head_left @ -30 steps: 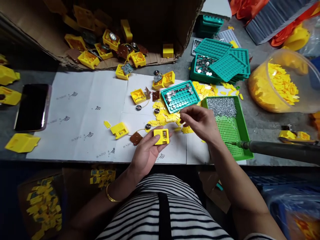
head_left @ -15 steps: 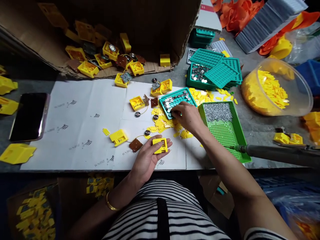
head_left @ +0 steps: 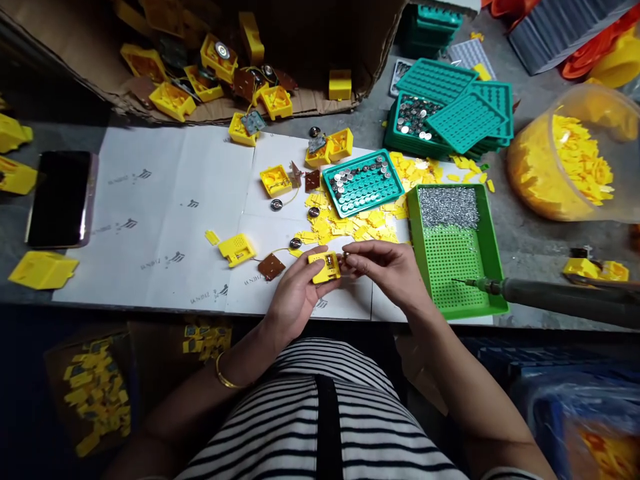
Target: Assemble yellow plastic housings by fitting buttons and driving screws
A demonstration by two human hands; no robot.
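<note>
White sheet (head_left: 165, 217) passable leftward — screwdriver (head_left: 560, 297) overhangs green tray (head_left: 495, 250).

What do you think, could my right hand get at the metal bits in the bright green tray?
Probably yes: the tray lies beside your right hand, and its metal bits sit at the far end, clear of the screwdriver over the near end. Your hand pinches a small shiny piece, though.
</note>
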